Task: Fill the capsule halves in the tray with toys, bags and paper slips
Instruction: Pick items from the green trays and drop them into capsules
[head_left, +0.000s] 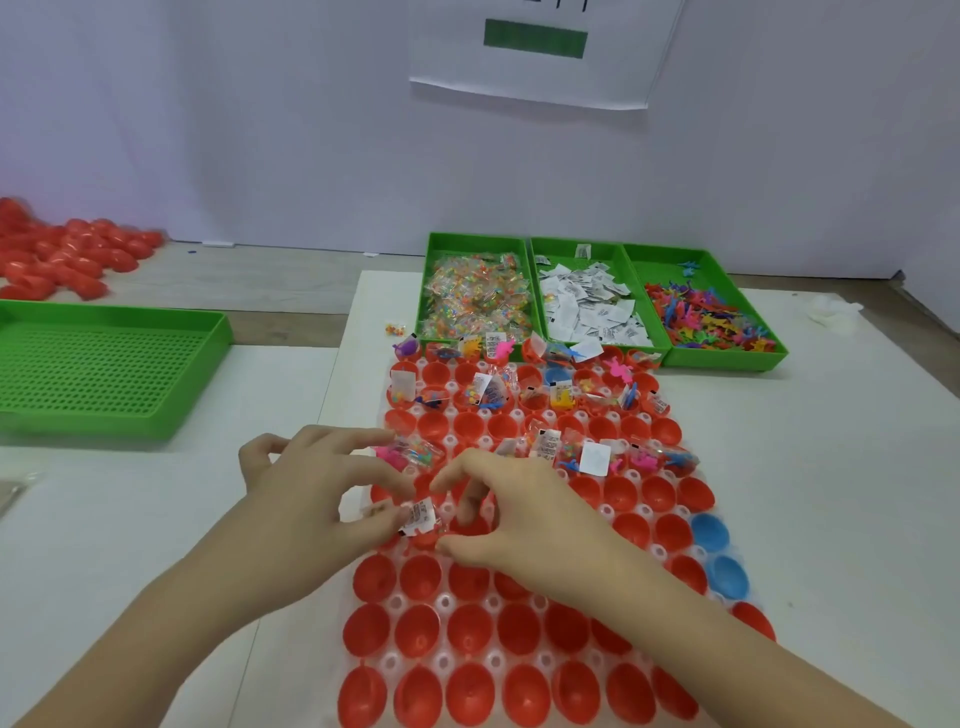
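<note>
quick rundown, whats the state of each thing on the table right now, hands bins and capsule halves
left hand: pinching a paper slip over the capsule tray
right hand: fingers curled beside the slip, hold unclear
capsule tray: some far halves filled, near rows unfilled
blue halves: unfilled
bag bin: heaped
slip bin: well stocked
toy bin: toys piled at near end
perforated green tray: holds nothing

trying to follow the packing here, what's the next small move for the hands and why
Probably the left hand should drop the paper slip it pinches into the red capsule half just under it, then let go. That row looks unfilled, while rows farther up the tray already hold slips, bags and toys.
</note>
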